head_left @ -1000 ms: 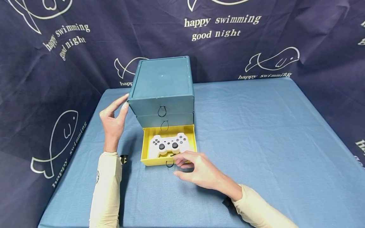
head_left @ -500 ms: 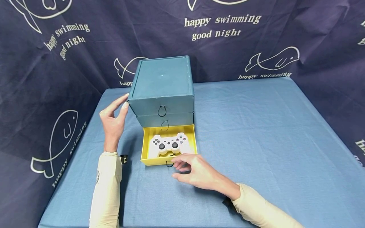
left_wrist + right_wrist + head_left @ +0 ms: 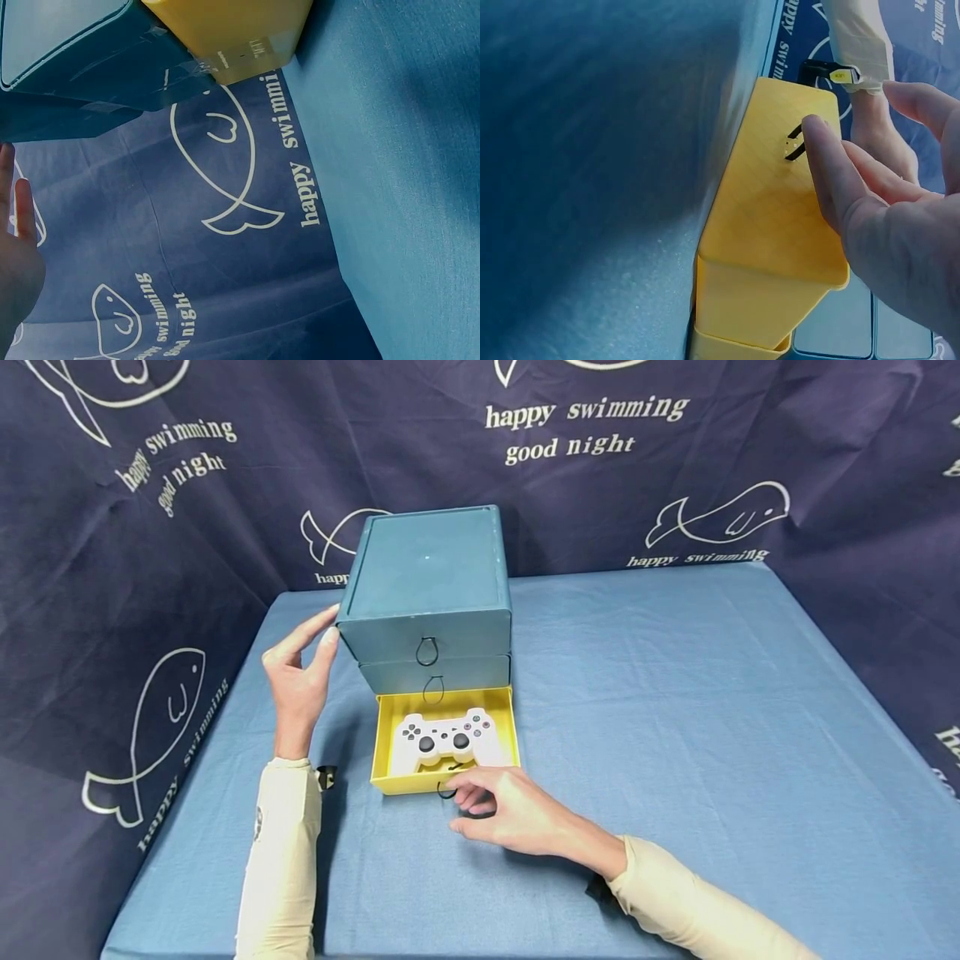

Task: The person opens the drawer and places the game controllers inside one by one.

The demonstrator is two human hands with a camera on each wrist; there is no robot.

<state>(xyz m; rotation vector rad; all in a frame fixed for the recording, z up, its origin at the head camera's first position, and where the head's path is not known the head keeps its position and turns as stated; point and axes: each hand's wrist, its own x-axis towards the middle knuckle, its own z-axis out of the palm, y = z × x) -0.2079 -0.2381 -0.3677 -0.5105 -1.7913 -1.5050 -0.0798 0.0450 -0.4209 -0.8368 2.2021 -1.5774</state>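
Nearest, right hand (image 3: 517, 814) at the front wall of the pulled-out yellow drawer (image 3: 390, 783), fingers loosely curled, a fingertip (image 3: 819, 142) touching the black pull loop (image 3: 795, 142), nothing gripped. Inside the drawer, white game controller (image 3: 445, 741) lying flat. Further back, left hand (image 3: 298, 672) with straight fingers pressed against the left side of the teal drawer cabinet (image 3: 427, 581) on the blue tablecloth (image 3: 675, 693).
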